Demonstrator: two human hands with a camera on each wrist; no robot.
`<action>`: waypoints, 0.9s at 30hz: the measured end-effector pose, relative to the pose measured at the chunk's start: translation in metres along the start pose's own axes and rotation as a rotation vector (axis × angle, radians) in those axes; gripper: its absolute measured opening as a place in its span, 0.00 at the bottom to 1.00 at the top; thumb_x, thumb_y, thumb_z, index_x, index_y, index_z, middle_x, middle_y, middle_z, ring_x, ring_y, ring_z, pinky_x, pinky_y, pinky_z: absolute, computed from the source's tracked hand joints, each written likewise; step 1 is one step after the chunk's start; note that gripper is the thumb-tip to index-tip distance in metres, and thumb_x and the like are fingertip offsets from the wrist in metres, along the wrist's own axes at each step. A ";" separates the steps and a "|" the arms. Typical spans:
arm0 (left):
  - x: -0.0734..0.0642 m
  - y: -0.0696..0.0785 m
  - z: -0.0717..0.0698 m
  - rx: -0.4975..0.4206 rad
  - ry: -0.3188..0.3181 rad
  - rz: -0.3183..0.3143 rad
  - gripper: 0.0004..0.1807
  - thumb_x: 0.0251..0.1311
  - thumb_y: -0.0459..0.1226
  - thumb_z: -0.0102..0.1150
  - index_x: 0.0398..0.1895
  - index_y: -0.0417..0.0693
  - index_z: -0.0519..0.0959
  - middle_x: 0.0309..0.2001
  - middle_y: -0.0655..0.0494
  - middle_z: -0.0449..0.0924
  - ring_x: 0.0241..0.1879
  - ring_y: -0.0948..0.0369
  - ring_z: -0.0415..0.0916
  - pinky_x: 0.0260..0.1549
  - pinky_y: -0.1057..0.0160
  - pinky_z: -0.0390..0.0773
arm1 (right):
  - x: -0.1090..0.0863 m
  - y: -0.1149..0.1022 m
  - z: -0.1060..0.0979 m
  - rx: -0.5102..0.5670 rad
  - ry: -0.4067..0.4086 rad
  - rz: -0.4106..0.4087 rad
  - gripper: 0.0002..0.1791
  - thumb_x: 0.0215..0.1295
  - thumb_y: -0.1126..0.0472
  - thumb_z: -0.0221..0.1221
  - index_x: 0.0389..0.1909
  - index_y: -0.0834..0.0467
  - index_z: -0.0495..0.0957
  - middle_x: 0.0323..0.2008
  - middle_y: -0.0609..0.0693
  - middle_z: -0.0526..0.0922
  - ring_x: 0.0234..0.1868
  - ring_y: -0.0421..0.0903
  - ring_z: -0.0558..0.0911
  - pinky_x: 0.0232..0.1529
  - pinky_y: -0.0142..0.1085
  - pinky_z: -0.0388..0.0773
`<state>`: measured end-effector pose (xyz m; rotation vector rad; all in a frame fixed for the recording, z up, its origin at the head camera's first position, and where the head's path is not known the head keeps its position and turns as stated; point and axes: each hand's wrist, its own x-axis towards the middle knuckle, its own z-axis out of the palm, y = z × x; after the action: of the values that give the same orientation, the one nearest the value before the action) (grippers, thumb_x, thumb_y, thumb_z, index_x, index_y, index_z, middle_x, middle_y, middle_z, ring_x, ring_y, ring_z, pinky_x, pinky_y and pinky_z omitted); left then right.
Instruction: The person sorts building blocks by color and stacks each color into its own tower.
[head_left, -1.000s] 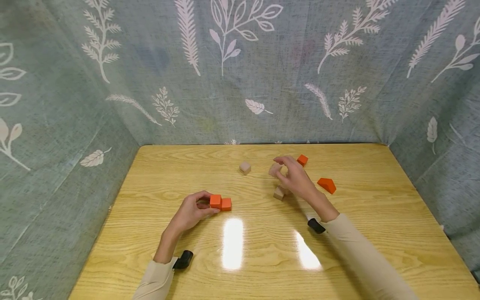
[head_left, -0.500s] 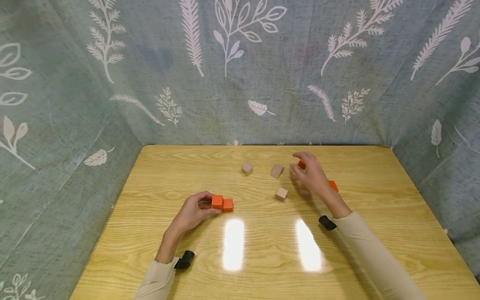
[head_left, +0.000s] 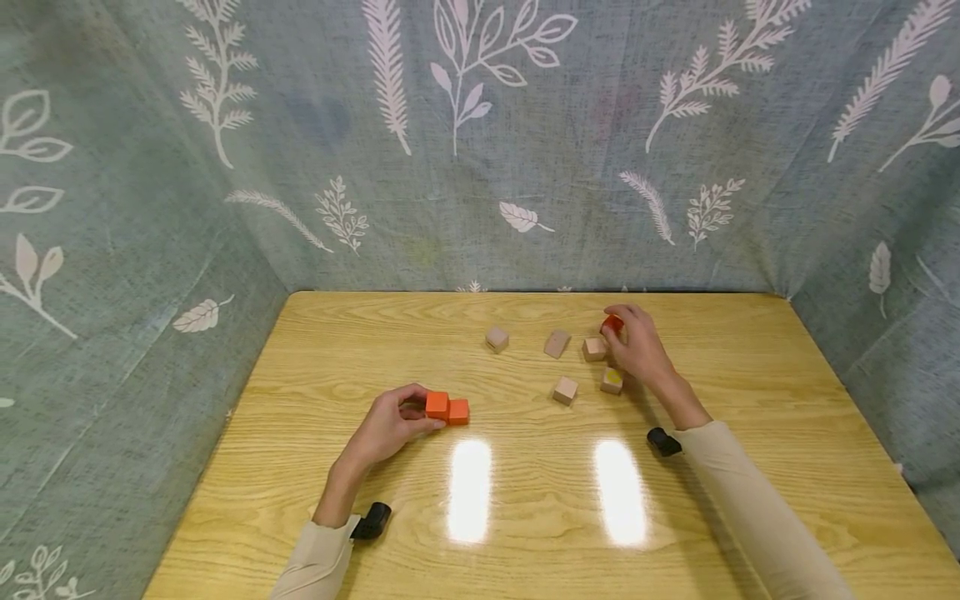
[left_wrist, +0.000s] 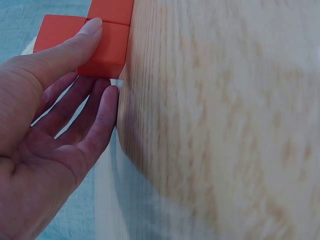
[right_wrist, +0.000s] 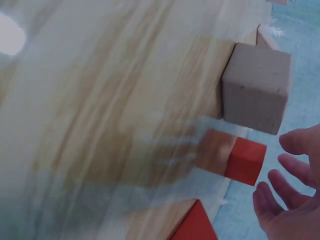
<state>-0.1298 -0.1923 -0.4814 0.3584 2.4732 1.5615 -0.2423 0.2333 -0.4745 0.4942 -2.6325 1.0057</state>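
On the left, three red cubes are set together: two side by side on the table, one on top of the left one. My left hand [head_left: 390, 425] holds the lower left red cube [left_wrist: 106, 52], its thumb across the near face; its other fingertips are partly hidden behind. The upper red cube [head_left: 437, 404] rests above it, and the neighbouring red cube [head_left: 458, 412] sits to the right. My right hand [head_left: 639, 348] reaches over a separate red cube [right_wrist: 246, 161] at the back right, fingers bent around it. In the right wrist view, a gap shows between fingertips and cube.
Plain wooden cubes [head_left: 497, 339] [head_left: 566, 391] [head_left: 594, 349], a yellow-marked cube [head_left: 612, 380] and a flat wooden piece [head_left: 557, 343] lie mid-table. The right wrist view shows a red angled block [right_wrist: 195, 225]. Patterned cloth [head_left: 450, 225] borders the wooden table [head_left: 375, 333].
My right hand has moved right from the plain wooden pieces to the back red cube, uncovering the yellow-marked cube and its neighbour. My left hand stays on the red cubes.
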 end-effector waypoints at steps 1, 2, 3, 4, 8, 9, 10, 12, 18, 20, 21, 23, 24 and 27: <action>0.000 0.000 0.000 0.001 0.001 0.000 0.17 0.59 0.31 0.74 0.51 0.43 0.82 0.50 0.46 0.83 0.44 0.53 0.85 0.43 0.61 0.85 | 0.000 0.002 0.000 -0.002 0.001 -0.005 0.17 0.69 0.74 0.61 0.57 0.76 0.76 0.54 0.74 0.76 0.57 0.72 0.73 0.56 0.63 0.72; 0.000 -0.001 0.000 0.002 0.002 0.002 0.17 0.59 0.31 0.74 0.51 0.43 0.82 0.50 0.46 0.83 0.44 0.53 0.85 0.43 0.61 0.85 | 0.000 0.003 0.000 -0.004 -0.002 -0.008 0.17 0.69 0.75 0.61 0.57 0.77 0.76 0.54 0.75 0.76 0.57 0.72 0.74 0.55 0.63 0.73; 0.000 -0.001 0.001 0.002 0.001 0.001 0.17 0.59 0.31 0.74 0.51 0.43 0.82 0.50 0.46 0.83 0.44 0.53 0.85 0.43 0.61 0.85 | 0.000 0.005 0.000 -0.003 -0.006 -0.011 0.18 0.68 0.75 0.61 0.57 0.77 0.76 0.54 0.75 0.76 0.56 0.73 0.74 0.55 0.63 0.73; 0.000 -0.001 0.001 0.001 0.001 0.002 0.17 0.59 0.31 0.74 0.51 0.43 0.82 0.50 0.46 0.83 0.44 0.53 0.85 0.43 0.61 0.85 | 0.000 0.006 0.000 -0.001 -0.015 -0.011 0.18 0.68 0.76 0.61 0.57 0.78 0.76 0.55 0.76 0.75 0.56 0.73 0.74 0.54 0.63 0.74; 0.001 -0.001 0.001 -0.002 -0.002 0.010 0.17 0.59 0.31 0.74 0.51 0.43 0.82 0.50 0.46 0.83 0.44 0.53 0.85 0.43 0.61 0.85 | -0.001 0.008 -0.001 -0.006 -0.059 0.001 0.21 0.68 0.77 0.60 0.60 0.78 0.74 0.57 0.77 0.74 0.57 0.74 0.74 0.55 0.64 0.74; 0.001 -0.001 0.001 -0.003 -0.003 0.011 0.17 0.59 0.31 0.74 0.51 0.43 0.82 0.50 0.46 0.83 0.44 0.53 0.85 0.43 0.61 0.85 | -0.001 0.009 -0.001 -0.010 -0.070 0.007 0.21 0.68 0.77 0.59 0.61 0.78 0.73 0.57 0.77 0.74 0.57 0.74 0.74 0.55 0.64 0.74; 0.001 -0.001 0.001 -0.004 -0.004 0.013 0.17 0.59 0.31 0.74 0.51 0.43 0.82 0.50 0.46 0.83 0.44 0.53 0.85 0.43 0.61 0.85 | -0.001 0.009 -0.001 -0.015 -0.079 0.013 0.21 0.68 0.77 0.59 0.61 0.78 0.73 0.57 0.77 0.74 0.57 0.74 0.74 0.56 0.63 0.73; 0.001 0.000 0.001 -0.004 -0.005 0.014 0.17 0.59 0.31 0.73 0.52 0.43 0.82 0.50 0.46 0.83 0.44 0.53 0.85 0.43 0.61 0.85 | -0.001 0.010 -0.001 -0.027 -0.094 0.022 0.22 0.67 0.77 0.59 0.62 0.77 0.73 0.57 0.77 0.74 0.57 0.73 0.74 0.56 0.63 0.73; 0.001 0.002 0.001 0.007 -0.003 0.002 0.18 0.59 0.30 0.74 0.52 0.43 0.82 0.50 0.46 0.83 0.44 0.54 0.85 0.43 0.61 0.85 | 0.000 0.011 -0.001 -0.041 -0.120 0.065 0.21 0.67 0.77 0.60 0.61 0.73 0.74 0.52 0.75 0.77 0.53 0.70 0.76 0.54 0.62 0.73; 0.001 0.002 0.001 0.009 -0.004 -0.001 0.18 0.59 0.31 0.74 0.52 0.43 0.82 0.50 0.47 0.83 0.44 0.53 0.85 0.43 0.61 0.85 | 0.000 0.011 -0.002 -0.040 -0.117 0.081 0.21 0.67 0.77 0.60 0.61 0.73 0.74 0.51 0.74 0.77 0.52 0.69 0.77 0.53 0.62 0.73; 0.001 0.002 0.001 0.008 -0.004 -0.002 0.18 0.59 0.31 0.74 0.52 0.43 0.82 0.50 0.47 0.83 0.44 0.54 0.85 0.44 0.61 0.85 | 0.000 0.011 -0.002 -0.037 -0.116 0.088 0.21 0.67 0.77 0.60 0.61 0.73 0.74 0.51 0.74 0.77 0.52 0.69 0.77 0.53 0.62 0.74; 0.001 0.001 0.001 0.006 -0.006 -0.004 0.17 0.59 0.31 0.74 0.52 0.43 0.82 0.50 0.47 0.83 0.44 0.53 0.85 0.44 0.61 0.85 | 0.000 0.009 -0.003 -0.019 -0.113 0.104 0.23 0.68 0.77 0.60 0.63 0.73 0.72 0.53 0.74 0.76 0.54 0.70 0.77 0.54 0.62 0.75; 0.001 0.001 0.001 0.004 -0.006 -0.006 0.17 0.59 0.31 0.74 0.51 0.43 0.82 0.50 0.47 0.83 0.44 0.53 0.85 0.44 0.61 0.85 | 0.000 0.009 -0.003 0.000 -0.110 0.112 0.24 0.68 0.77 0.60 0.64 0.74 0.71 0.54 0.75 0.76 0.55 0.70 0.76 0.54 0.61 0.76; 0.001 -0.001 0.000 0.000 0.001 -0.012 0.17 0.59 0.32 0.74 0.51 0.44 0.82 0.50 0.46 0.83 0.44 0.53 0.85 0.43 0.61 0.85 | 0.001 0.006 -0.004 0.068 -0.103 0.148 0.26 0.70 0.76 0.60 0.67 0.75 0.67 0.57 0.74 0.74 0.59 0.70 0.75 0.57 0.60 0.77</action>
<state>-0.1304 -0.1925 -0.4818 0.3423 2.4712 1.5570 -0.2451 0.2404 -0.4748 0.3799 -2.7678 1.1464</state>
